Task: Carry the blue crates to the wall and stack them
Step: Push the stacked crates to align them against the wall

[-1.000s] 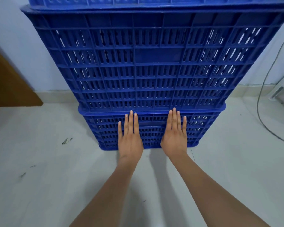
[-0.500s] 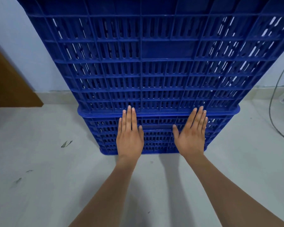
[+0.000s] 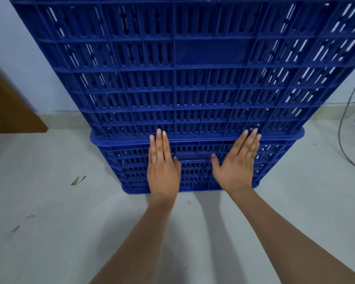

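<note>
Two bare forearms reach forward from the bottom of the view over the pale floor (image 3: 49,232). The left hand (image 3: 163,171) lies flat, palm forward, fingers straight and held together, gripping nothing; its thumb sits close against the palm on the inner side. The right hand (image 3: 237,167) is also flat and open, its fingers slightly fanned and angled to the right, with the thumb spread out toward the left hand.

Both palms rest against the front wall of the lower blue crate (image 3: 193,173), which stands on the floor directly beyond the wrists. This crate shows between the two hands and to the outside of each one. Its rim runs just under the fingertips of both hands.

The fingertips reach onto the bottom edge of the upper blue crate (image 3: 193,78), which sits on top of the lower one and rises above the fingers to the top of the view.

Beyond the stack is the light wall (image 3: 12,48). Far left of the left hand's fingers stands a brown wooden panel (image 3: 6,111). Far right of the right hand's fingers a cable (image 3: 344,128) hangs down to the floor.
</note>
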